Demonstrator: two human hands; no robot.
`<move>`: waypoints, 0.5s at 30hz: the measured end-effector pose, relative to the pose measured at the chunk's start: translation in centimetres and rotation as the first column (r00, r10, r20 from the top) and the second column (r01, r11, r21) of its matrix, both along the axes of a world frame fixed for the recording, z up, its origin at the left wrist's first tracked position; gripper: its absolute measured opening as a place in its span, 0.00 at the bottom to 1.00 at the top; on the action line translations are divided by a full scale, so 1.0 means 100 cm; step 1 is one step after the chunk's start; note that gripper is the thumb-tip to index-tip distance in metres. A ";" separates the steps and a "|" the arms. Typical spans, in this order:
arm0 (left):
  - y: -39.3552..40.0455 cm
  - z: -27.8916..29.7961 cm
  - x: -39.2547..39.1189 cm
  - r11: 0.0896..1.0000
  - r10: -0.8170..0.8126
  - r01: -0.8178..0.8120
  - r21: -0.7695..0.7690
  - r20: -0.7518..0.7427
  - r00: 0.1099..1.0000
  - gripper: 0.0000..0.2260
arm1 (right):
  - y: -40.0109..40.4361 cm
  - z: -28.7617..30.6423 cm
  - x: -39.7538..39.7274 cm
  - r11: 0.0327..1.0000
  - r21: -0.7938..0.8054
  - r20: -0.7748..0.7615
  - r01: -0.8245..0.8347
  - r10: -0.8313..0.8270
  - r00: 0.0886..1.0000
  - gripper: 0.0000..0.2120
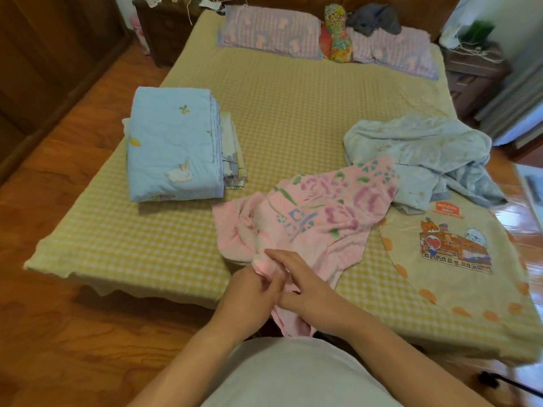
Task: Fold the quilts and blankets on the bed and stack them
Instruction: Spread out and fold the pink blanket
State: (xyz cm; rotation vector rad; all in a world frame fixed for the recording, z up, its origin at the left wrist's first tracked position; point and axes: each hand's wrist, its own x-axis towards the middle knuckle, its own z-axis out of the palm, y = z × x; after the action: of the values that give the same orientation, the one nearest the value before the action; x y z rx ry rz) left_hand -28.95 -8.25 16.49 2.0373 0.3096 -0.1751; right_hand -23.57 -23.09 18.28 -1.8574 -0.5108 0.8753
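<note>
A pink flowered blanket (pixel 320 207) lies crumpled near the front edge of the bed (pixel 293 107). My left hand (pixel 249 292) and my right hand (pixel 302 286) both grip its near bunched edge, close together. A folded light-blue quilt with a rabbit (pixel 173 145) sits on the left of the bed, on top of another folded pale blanket (pixel 233 154). A crumpled light-blue blanket (pixel 423 157) lies on the right. A beige blanket with a train picture (pixel 458 259) is spread flat at the front right corner.
Two striped purple pillows (pixel 270 30) lie at the head, with a flowered cushion (pixel 338 36) and a grey cloth (pixel 373 19) between them. Wooden nightstands (pixel 164 30) stand at both sides. A wooden floor (pixel 58 230) surrounds the bed.
</note>
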 end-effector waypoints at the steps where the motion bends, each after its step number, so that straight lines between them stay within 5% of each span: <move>1: 0.003 0.001 0.001 0.993 -0.094 0.091 0.072 0.035 0.995 0.09 | 0.001 -0.001 -0.002 0.999 0.027 -0.052 0.034 -0.033 0.998 0.34; 3: 0.010 0.003 0.003 0.970 -0.228 0.220 0.108 0.070 0.971 0.11 | 0.002 -0.002 0.000 0.998 0.015 -0.085 0.053 -0.051 0.995 0.32; 7: 0.013 -0.004 0.005 0.969 -0.245 0.247 -0.015 0.081 0.966 0.15 | 0.019 -0.010 0.001 0.952 -0.080 0.281 0.297 -0.265 0.923 0.19; 9: 0.009 -0.008 0.004 0.984 -0.140 0.143 -0.106 0.043 0.989 0.13 | 0.027 -0.014 0.005 0.900 -0.030 0.327 0.434 -0.402 0.855 0.08; 12: 0.007 -0.010 -0.004 0.914 0.147 -0.184 -0.361 -0.128 0.981 0.19 | 0.006 -0.017 0.042 0.751 -0.040 0.273 0.659 -0.626 0.730 0.09; 15: 0.018 -0.012 -0.014 0.782 0.275 -0.413 -0.467 -0.335 0.901 0.22 | -0.050 0.021 0.108 0.460 -0.025 0.371 0.888 -0.821 0.435 0.09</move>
State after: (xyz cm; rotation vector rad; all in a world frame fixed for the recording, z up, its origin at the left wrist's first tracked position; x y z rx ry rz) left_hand -30.33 -6.49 15.29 1.3745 0.7109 -0.2560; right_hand -12.76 -28.13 20.42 -2.0950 0.4276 -0.1029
